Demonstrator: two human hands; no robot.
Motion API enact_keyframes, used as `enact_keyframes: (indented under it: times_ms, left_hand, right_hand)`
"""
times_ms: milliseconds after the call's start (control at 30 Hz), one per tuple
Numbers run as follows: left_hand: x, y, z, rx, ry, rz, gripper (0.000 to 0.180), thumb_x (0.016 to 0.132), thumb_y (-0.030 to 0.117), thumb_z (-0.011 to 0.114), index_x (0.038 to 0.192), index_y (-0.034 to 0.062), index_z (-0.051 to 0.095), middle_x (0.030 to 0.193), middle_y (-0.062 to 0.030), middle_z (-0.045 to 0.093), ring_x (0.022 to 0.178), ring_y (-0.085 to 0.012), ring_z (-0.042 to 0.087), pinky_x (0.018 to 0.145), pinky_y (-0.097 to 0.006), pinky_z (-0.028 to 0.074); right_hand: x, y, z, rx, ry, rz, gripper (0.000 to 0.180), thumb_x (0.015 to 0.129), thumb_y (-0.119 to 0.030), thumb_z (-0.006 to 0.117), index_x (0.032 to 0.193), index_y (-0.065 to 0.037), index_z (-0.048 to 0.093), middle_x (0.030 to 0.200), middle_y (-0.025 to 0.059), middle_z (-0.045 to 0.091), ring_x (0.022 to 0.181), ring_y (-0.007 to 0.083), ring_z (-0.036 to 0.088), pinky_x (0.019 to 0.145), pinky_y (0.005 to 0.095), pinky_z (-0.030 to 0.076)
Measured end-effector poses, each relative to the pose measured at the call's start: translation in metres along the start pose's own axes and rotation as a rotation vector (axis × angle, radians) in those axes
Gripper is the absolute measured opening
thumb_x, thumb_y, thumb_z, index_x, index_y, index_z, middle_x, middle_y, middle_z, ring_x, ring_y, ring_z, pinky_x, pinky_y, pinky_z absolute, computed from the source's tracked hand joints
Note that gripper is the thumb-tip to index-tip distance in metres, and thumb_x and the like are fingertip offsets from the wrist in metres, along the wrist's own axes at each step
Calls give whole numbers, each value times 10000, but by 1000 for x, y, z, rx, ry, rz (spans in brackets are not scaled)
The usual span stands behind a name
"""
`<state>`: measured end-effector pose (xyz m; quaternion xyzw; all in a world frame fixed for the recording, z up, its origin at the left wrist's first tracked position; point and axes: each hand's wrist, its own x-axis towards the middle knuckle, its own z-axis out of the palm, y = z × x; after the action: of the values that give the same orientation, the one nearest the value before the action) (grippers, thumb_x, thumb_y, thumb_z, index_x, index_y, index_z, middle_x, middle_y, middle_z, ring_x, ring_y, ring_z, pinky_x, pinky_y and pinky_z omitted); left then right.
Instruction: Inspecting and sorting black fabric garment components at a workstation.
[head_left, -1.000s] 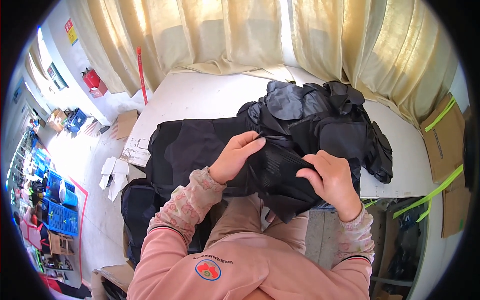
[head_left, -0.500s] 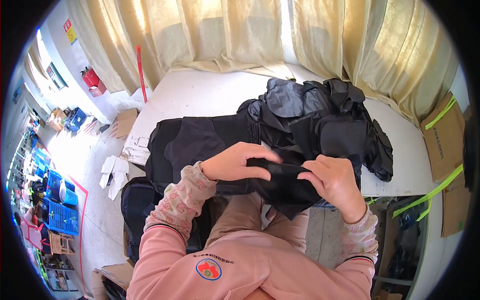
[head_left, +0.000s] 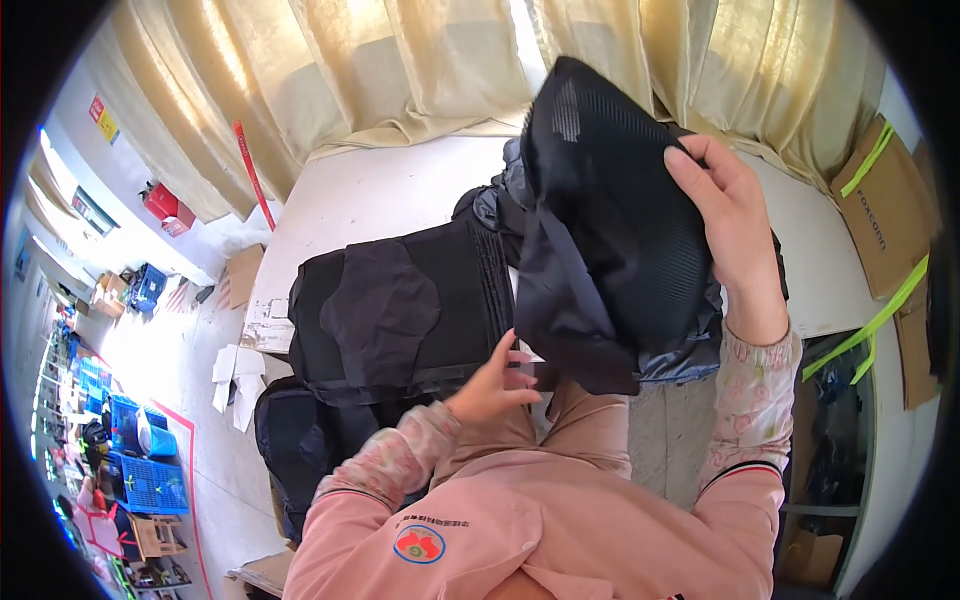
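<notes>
Your right hand (head_left: 725, 215) grips one lifted black mesh fabric piece (head_left: 610, 200); your open left hand (head_left: 495, 385) holds nothing beside the flat black panel stack (head_left: 400, 300), unsorted heap behind.

Premises: a small garment workshop. A white worktable (head_left: 400, 190) at frame centre carries stacked black fabric pieces (head_left: 400, 300). Blue crates (head_left: 150, 480) and assorted stock line the floor at lower left. Flattened cartons (head_left: 885, 215) stand at the right edge. Beige curtains (head_left: 400, 70) cover the window along the top.
</notes>
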<state>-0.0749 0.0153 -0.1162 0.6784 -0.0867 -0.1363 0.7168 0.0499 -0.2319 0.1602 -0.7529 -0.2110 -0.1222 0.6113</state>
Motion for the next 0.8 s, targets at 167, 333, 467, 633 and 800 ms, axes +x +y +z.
enact_keyframes:
  times_ms: [167, 333, 467, 633, 800]
  left_hand:
    - [14, -24, 58, -186, 154, 90, 855, 755, 81, 779, 1422, 55, 245, 1196, -122, 500, 1019, -211, 574, 838, -340, 506]
    - [18, -95, 47, 176, 192, 3, 302, 801, 203, 746, 1032, 43, 636, 970, -75, 614, 986, -199, 570, 801, -329, 488]
    - [20, -14, 35, -254, 541, -16, 381, 880, 222, 645, 1213, 51, 576, 1274, -97, 552, 1119, -255, 536, 948, -356, 448]
    - [22, 104, 15, -1291, 312, 132, 478, 958, 390, 447, 1260, 27, 527, 1300, -90, 553, 1194, -273, 513, 1038, -440, 387]
    - [25, 103, -31, -1211, 92, 220, 484, 966, 398, 410, 1240, 21, 541, 1226, -122, 597, 1131, -288, 557, 1011, -428, 409]
  right_hand:
    - [-9, -4, 24, 496, -66, 92, 165, 942, -136, 553, 1044, -13, 596, 940, 16, 646, 831, 67, 590, 747, 210, 464]
    - [-14, -14, 51, 637, -7, 133, 144, 935, -131, 571, 1025, -18, 571, 880, 19, 638, 760, 55, 573, 674, 199, 452]
    - [-22, 20, 56, 436, 37, 83, 134, 923, -113, 596, 1005, -33, 526, 729, -15, 582, 614, 15, 501, 538, 185, 390]
    - [-45, 69, 81, -57, -170, 11, 215, 868, -123, 644, 993, -11, 510, 729, 69, 546, 636, 113, 516, 593, 266, 433]
    - [-37, 171, 55, -332, -46, -103, 254, 845, -178, 652, 971, 22, 557, 800, 169, 592, 663, 236, 560, 643, 326, 459]
